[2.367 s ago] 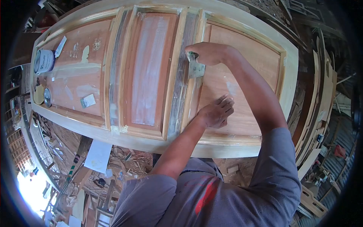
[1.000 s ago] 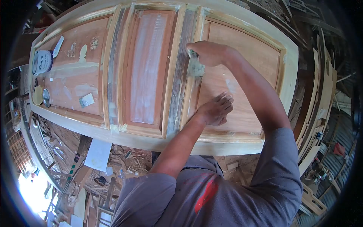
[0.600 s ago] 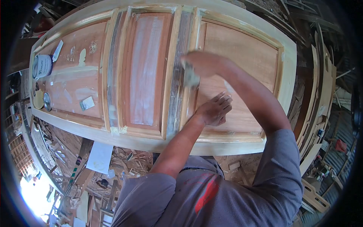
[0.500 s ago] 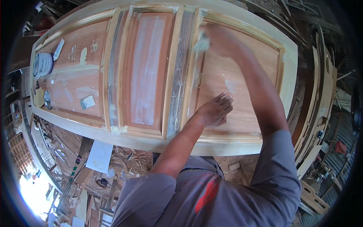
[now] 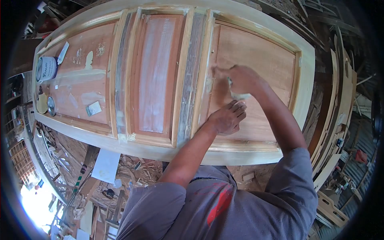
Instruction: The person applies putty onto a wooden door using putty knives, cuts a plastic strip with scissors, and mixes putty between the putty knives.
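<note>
A large panelled wooden door [image 5: 264,56] lies flat in front of me, with pale filler smeared along its mouldings. My right hand [image 5: 240,79] grips a putty scraper [image 5: 239,95], its filler-coated blade sticking out below the fist, over the right panel. One finger of that hand points left toward the moulding. My left hand [image 5: 226,118] rests on the same panel just below the right hand, fingers loosely curled and holding nothing.
At the door's far left stand a white filler can [image 5: 47,69], a tube [image 5: 63,52], round lids [image 5: 51,106] and a small scraper [image 5: 93,108]. Wood scraps and offcuts [image 5: 132,168] litter the floor below the door. Stacked wooden frames [image 5: 340,116] stand at the right.
My right hand swept the scraper up along the moulding, then came back down and right onto the panel, close above my left hand. My left hand stayed put.
</note>
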Demonstrator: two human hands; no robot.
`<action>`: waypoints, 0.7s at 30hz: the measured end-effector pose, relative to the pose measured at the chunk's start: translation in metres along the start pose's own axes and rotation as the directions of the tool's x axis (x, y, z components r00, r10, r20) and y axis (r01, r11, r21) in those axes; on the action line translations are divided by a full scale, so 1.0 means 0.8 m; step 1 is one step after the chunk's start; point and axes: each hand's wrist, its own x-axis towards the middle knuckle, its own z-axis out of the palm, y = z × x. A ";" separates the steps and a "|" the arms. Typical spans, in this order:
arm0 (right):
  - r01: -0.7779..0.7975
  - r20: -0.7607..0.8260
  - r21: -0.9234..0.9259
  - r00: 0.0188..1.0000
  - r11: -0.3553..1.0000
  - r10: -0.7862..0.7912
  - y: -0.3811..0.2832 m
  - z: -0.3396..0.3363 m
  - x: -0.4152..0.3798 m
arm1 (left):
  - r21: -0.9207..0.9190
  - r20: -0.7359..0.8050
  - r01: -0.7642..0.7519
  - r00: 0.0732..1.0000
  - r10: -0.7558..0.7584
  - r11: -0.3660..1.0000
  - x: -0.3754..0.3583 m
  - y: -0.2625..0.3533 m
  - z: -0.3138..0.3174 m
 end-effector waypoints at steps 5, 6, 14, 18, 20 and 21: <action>0.162 0.114 -0.049 0.981 0.986 -0.156 0.002 -0.009 0.002 | 0.046 0.041 -0.021 0.999 0.019 0.999 -0.002 -0.003 0.014; 0.141 0.028 -0.022 0.990 0.990 -0.140 -0.001 -0.023 0.001 | 0.048 0.045 -0.024 0.999 0.022 0.999 0.000 -0.002 0.010; 0.094 0.186 0.167 0.975 0.981 -0.125 0.003 -0.035 -0.012 | -0.010 0.029 0.003 1.000 -0.003 1.000 0.002 0.001 0.006; -0.048 -0.492 0.244 0.854 0.968 0.167 0.072 -0.041 -0.026 | 0.018 0.053 -0.029 0.998 0.028 0.999 0.004 0.001 -0.002; -0.199 -0.592 0.394 0.692 0.897 0.413 0.108 -0.051 -0.047 | 0.008 0.050 -0.030 0.998 0.030 1.000 0.006 0.000 -0.002; -0.178 -0.620 0.512 0.600 0.841 0.505 0.133 -0.048 -0.061 | -0.004 0.051 -0.025 0.998 0.025 1.000 0.007 0.001 -0.003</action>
